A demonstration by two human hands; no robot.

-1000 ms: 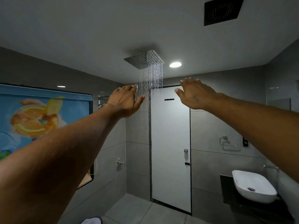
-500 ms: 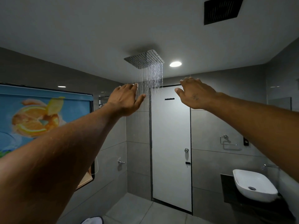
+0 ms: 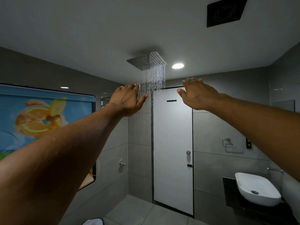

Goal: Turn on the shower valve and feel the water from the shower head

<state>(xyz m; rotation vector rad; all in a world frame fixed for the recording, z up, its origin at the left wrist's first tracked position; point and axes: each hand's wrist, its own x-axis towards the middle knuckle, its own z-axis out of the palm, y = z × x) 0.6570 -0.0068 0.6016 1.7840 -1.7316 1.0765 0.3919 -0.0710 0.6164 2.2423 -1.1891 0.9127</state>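
Observation:
A square metal shower head [image 3: 146, 60] hangs from the ceiling, and thin streams of water [image 3: 153, 80] fall from it. My left hand [image 3: 128, 99] is raised with its back toward me, fingers apart, its fingertips at the left edge of the falling water. My right hand [image 3: 196, 95] is raised to the right of the streams, fingers loosely spread, holding nothing. A small chrome valve [image 3: 121, 163] sits low on the left wall, far below both hands.
A white door [image 3: 172, 143] faces me. A white basin [image 3: 256, 189] on a dark shelf stands at the lower right, with a chrome towel ring [image 3: 228, 142] above it. A fruit-print blind [image 3: 40, 117] covers the left window. A ceiling vent [image 3: 225, 10] is overhead.
Both hands have stayed raised by the water, shifting only slightly; the view has tilted a little.

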